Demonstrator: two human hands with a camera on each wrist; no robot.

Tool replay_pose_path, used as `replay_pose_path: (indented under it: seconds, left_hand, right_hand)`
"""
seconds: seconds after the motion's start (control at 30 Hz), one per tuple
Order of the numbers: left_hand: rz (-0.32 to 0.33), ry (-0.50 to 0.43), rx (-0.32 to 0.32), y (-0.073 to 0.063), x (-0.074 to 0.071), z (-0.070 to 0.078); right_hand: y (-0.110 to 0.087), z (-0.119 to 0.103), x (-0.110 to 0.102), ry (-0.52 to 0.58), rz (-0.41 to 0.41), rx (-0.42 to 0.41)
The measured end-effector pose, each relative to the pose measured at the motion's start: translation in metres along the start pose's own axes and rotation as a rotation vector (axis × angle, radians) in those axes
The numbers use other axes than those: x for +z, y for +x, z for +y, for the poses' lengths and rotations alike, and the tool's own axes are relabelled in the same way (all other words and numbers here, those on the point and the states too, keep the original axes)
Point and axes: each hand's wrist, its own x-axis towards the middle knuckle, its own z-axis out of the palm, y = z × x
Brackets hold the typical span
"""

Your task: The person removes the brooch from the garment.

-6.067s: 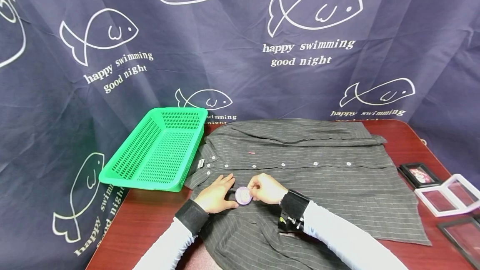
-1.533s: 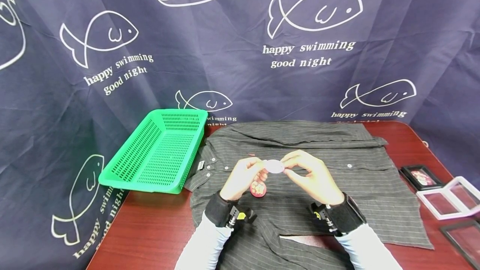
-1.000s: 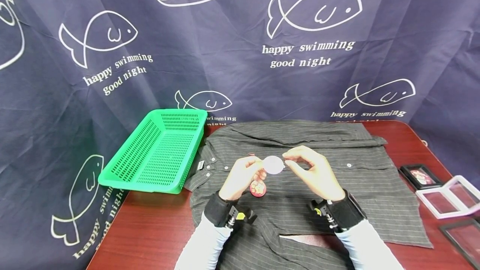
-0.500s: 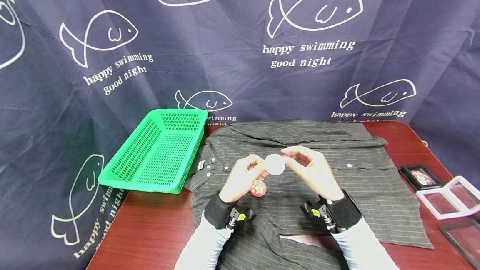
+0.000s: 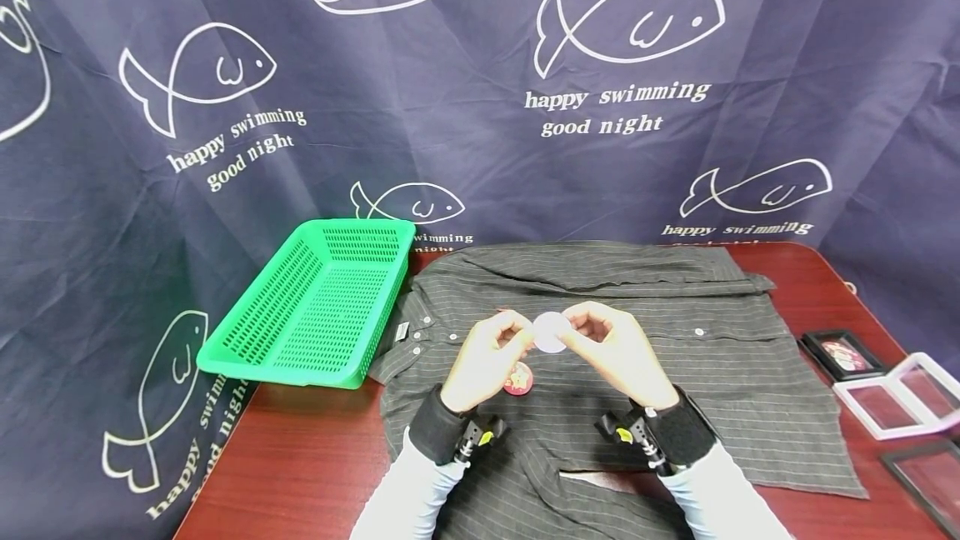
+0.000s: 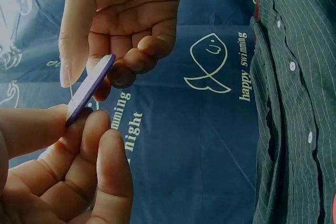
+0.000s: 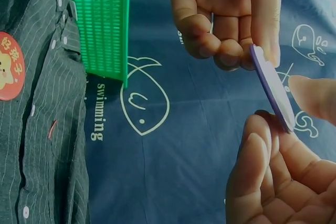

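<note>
Above the shirt, my left hand [image 5: 486, 361] pinches the left edge of a round pin badge [image 5: 551, 332]. Its pale back faces me in the head view; a purple rim shows on the badge [image 6: 90, 90] in the left wrist view. On the other side my right hand [image 5: 618, 352] holds it, fingers against the rim and front. My right thumb [image 7: 310, 93] is by the thin pin [image 7: 288, 73] standing off the back. Below lies a red round badge [image 5: 519, 380], partly behind my left hand, on the dark striped button shirt [image 5: 735, 398].
A green plastic basket [image 5: 217, 357] stands at the left. At the right lie a black frame [image 5: 840, 367] holding a red item, a white folding frame [image 5: 892, 407] and another dark frame [image 5: 896, 461]. A printed curtain [image 5: 480, 107] hangs behind the brown table [image 5: 285, 440].
The purple-rimmed badge, face up on the shirt at first, is lifted and turned back toward me. The red badge shows now. My right hand has closed in from beside the badge.
</note>
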Motion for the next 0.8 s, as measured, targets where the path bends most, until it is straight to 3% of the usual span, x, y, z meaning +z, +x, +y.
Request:
replay_pose_path:
  seconds: [0.8]
  left_hand:
    - [-0.003,0.070,0.006,-0.0026,0.0017,0.0032]
  right_hand:
    - [-0.0014,0.0014,0.0031,-0.066,0.003,-0.012]
